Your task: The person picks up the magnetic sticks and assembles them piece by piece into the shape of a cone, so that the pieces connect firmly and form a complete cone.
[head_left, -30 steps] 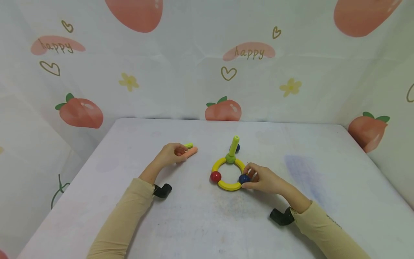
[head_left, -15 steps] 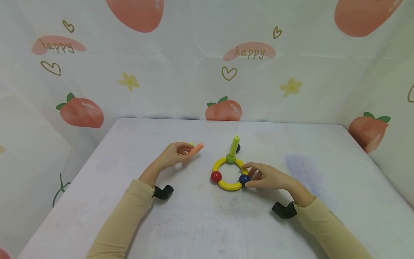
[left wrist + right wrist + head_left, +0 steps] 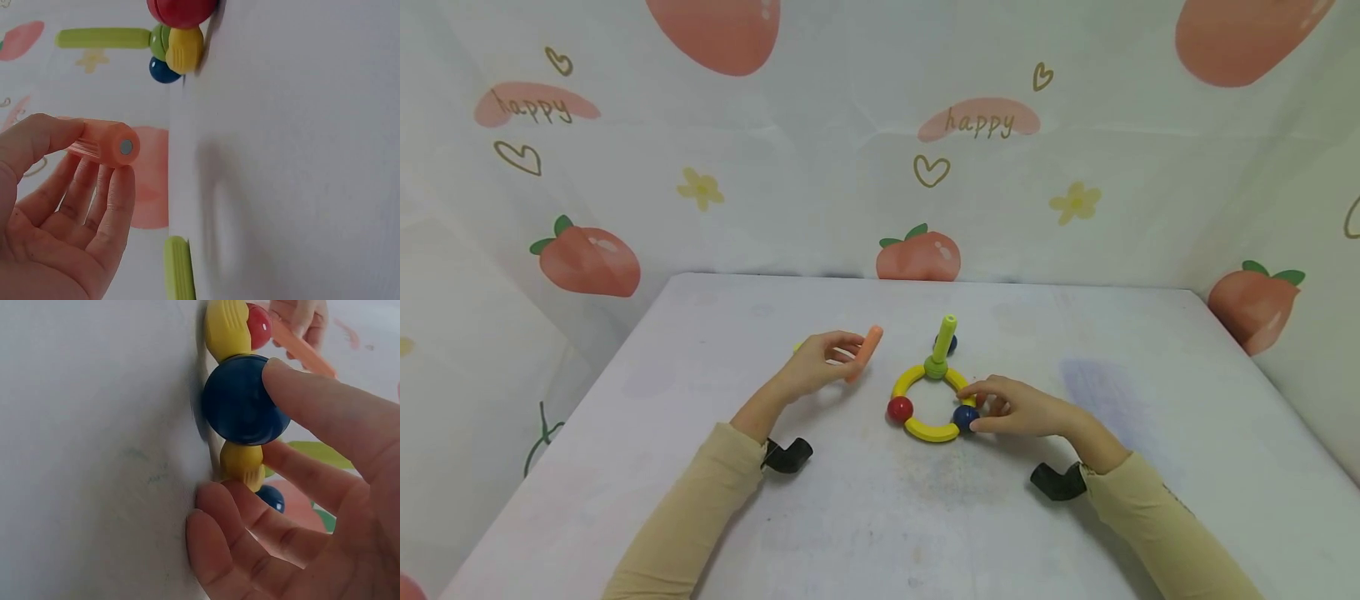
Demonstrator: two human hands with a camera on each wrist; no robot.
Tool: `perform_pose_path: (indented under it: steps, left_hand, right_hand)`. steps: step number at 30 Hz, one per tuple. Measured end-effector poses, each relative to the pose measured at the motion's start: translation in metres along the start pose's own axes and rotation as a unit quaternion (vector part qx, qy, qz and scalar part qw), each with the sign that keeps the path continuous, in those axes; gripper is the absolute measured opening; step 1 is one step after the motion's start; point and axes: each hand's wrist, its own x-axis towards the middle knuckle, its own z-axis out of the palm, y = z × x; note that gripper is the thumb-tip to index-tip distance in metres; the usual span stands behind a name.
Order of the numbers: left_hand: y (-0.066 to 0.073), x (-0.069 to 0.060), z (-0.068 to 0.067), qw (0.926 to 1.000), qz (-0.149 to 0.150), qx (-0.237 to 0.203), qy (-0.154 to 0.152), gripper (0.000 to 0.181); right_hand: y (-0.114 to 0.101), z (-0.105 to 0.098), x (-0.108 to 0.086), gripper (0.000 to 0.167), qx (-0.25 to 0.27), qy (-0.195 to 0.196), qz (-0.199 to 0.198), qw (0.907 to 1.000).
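Observation:
My left hand point(image 3: 823, 363) pinches an orange magnetic rod point(image 3: 867, 350) between thumb and fingers, raised off the table. A metal disc shows in the rod's end in the left wrist view. At mid-table lies a ring of yellow curved rods point(image 3: 932, 432) joined by a red ball point(image 3: 900, 409), a dark blue ball point(image 3: 966, 417) and a green ball point(image 3: 936, 367). From the green ball a light green rod point(image 3: 945, 337) stands up. My right hand point(image 3: 1022, 408) holds the ring at the blue ball, its thumb point(image 3: 294, 387) on the ball and fingers by the adjoining yellow rod.
Another blue ball point(image 3: 952, 344) sits behind the upright rod. A loose yellow-green rod point(image 3: 179, 269) lies on the table beyond my left hand, mostly hidden in the head view. The white table point(image 3: 865, 517) ends at a printed cloth backdrop point(image 3: 820, 167).
My left hand has lifted the orange rod off the table and carried it right toward the ring, tilting it more upright. My right hand has shifted slightly at the blue ball; the ring stays put.

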Motion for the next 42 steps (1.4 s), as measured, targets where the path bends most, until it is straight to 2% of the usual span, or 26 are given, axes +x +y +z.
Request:
perform_pose_path:
  steps: [11, 24, 33, 42]
  left_hand:
    - [0.008, -0.002, 0.011, 0.9988, 0.003, -0.045, 0.02, 0.049]
    - [0.021, -0.007, 0.022, 0.9942, 0.017, -0.106, 0.002, 0.041]
    - [0.021, -0.006, 0.03, 0.9931, 0.038, -0.11, -0.017, 0.04]
    - [0.02, -0.005, 0.034, 0.9944, 0.036, -0.098, -0.014, 0.039]
  right_hand:
    - [-0.003, 0.005, 0.001, 0.042, -0.001, 0.014, 0.001, 0.9999]
    - [-0.007, 0.01, 0.003, 0.042, -0.011, 0.028, 0.009, 0.9995]
    - [-0.009, 0.012, 0.005, 0.041, -0.006, 0.035, 0.013, 0.9993]
    - [-0.011, 0.013, 0.005, 0.04, -0.006, 0.034, 0.013, 0.9993]
